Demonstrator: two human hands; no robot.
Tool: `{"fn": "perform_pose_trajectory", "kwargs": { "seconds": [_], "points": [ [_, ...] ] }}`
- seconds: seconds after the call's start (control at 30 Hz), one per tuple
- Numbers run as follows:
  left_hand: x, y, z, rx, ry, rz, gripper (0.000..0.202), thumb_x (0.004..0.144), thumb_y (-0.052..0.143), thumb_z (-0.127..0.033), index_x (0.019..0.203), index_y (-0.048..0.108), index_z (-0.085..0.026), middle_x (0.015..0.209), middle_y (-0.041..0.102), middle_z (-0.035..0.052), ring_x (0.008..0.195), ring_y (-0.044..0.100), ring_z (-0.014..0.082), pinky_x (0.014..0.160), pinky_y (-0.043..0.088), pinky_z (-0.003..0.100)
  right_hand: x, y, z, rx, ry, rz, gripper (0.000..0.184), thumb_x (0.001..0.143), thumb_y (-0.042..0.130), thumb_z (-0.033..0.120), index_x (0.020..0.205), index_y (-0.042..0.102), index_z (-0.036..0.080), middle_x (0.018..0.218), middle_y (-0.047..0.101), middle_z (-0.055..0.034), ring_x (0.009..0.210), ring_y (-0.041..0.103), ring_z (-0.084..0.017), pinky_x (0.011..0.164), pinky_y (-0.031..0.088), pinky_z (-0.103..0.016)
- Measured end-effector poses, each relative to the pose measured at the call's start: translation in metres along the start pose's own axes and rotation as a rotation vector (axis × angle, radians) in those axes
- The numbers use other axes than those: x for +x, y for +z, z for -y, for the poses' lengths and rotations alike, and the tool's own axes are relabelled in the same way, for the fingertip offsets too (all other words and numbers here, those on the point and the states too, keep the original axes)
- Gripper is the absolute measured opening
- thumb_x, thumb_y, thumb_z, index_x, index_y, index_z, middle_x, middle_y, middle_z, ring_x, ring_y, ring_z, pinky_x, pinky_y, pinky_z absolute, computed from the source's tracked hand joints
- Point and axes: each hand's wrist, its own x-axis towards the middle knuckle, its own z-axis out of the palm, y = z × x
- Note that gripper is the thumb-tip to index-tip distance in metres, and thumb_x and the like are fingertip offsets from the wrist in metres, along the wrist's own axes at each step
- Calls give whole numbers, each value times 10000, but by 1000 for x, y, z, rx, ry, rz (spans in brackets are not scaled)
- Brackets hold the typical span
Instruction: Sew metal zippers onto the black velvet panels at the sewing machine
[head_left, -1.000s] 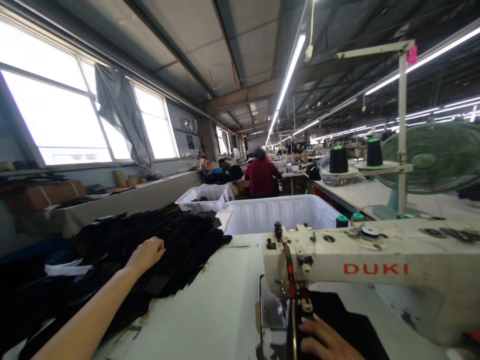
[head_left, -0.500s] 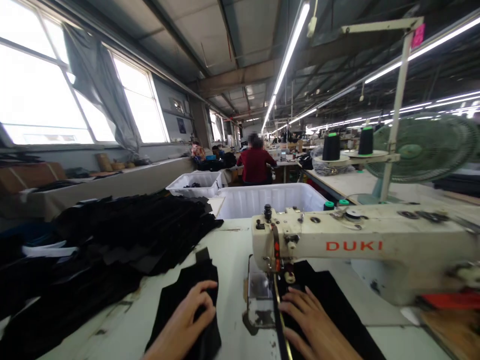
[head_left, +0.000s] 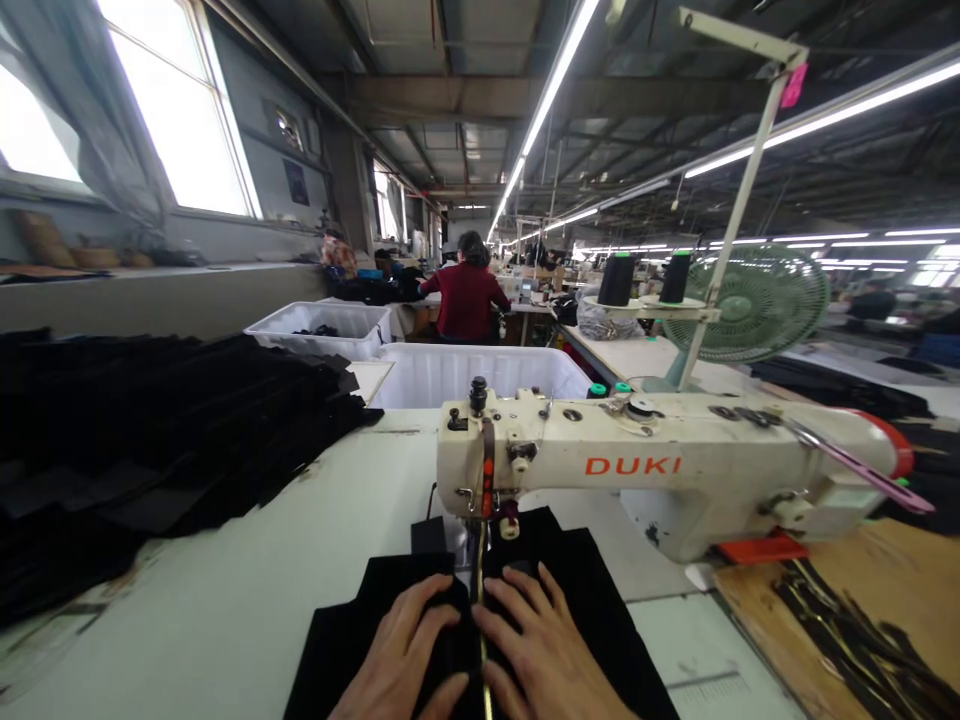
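A black fabric piece (head_left: 337, 625) lies under my left hand (head_left: 405, 640), whose fingers rest stretched out on it near the seam line. My right hand (head_left: 536, 635) lies flat, fingers spread, on a second black fabric piece (head_left: 592, 575). Between the hands runs a black zipper with gold teeth (head_left: 481, 580), leading up under the needle area of the white sewing machine (head_left: 555, 455) marked DUKI. The machine's presser foot is mostly hidden. The left piece now sits against the zipper's left side; whether it overlaps the tape I cannot tell.
A large heap of black cut pieces (head_left: 187, 430) covers the table's left. More gold-toothed zippers (head_left: 847, 630) lie on a wooden board at right. Pink-handled snips (head_left: 870, 470) rest on the machine. Beyond stand white bins (head_left: 480, 365), a thread stand (head_left: 720, 290) and a seated person (head_left: 466, 295).
My left hand has slid the left fabric piece rightward to the zipper, beside my right hand. My right hand stays on its piece. The view has turned right.
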Motion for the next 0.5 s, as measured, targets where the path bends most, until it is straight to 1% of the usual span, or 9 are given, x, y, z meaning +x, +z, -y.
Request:
{"fn": "perform_pose_trajectory", "kwargs": {
  "seconds": [0.03,0.1,0.13,0.2,0.23,0.3,0.37,0.43,0.5],
  "points": [
    [-2,5,1,89,37,-43,415,888,600,-323,1284,529,-223,1364,579,163,1217,608,289,932,587,367,0,2,0,-25,-20,-29,468,918,599,282,1375,505,322,1421,554,-7,1293,514,-292,1095,408,-592],
    [-5,14,4,200,98,-66,545,889,602,-370,1377,463,-172,1398,544,199,1236,588,325,937,583,392,2,2,1,-44,-52,-77,429,927,592,265,1349,527,302,1375,595,-10,1247,555,-272,1087,435,-546],
    [-5,17,5,223,106,-66,554,896,595,-382,1390,457,-173,1406,538,190,1240,585,321,943,580,381,3,1,1,-29,-60,-84,416,940,574,250,1350,524,295,1351,613,-10,1229,568,-256,1085,443,-525],
    [0,17,6,227,103,-53,536,910,580,-387,1402,460,-211,1417,535,147,1263,568,296,974,562,354,7,-5,1,23,-46,-67,422,953,540,223,1370,504,274,1283,654,-22,1171,600,-231,1056,474,-495],
    [4,15,6,226,103,-51,523,915,574,-387,1402,466,-229,1408,544,127,1269,562,285,988,552,344,9,-9,1,40,-22,-51,429,953,534,223,1379,497,259,1248,668,-35,1135,616,-232,1025,498,-489],
    [13,10,5,239,128,-43,506,920,562,-387,1392,482,-224,1364,577,117,1261,565,277,1010,536,340,15,-15,-2,30,39,-30,437,950,536,266,1385,500,245,1232,669,-60,1099,627,-259,964,535,-508],
    [22,5,4,277,183,-37,482,921,554,-376,1362,510,-188,1298,619,126,1218,593,278,1035,516,368,18,-17,-6,-10,81,-22,436,964,519,325,1398,494,283,1336,615,-53,1151,603,-292,961,530,-549],
    [28,3,3,318,227,-21,467,914,563,-362,1336,535,-165,1260,644,128,1182,612,279,1057,494,408,20,-16,-10,-41,95,-27,431,982,490,352,1412,478,332,1452,520,-5,1225,559,-302,1008,493,-584],
    [31,4,2,348,244,4,476,890,597,-341,1328,548,-163,1269,647,120,1176,615,280,1063,486,430,19,-12,-14,-64,87,-30,449,983,483,344,1432,453,347,1509,442,36,1246,545,-293,1034,479,-579]
  ]
}}
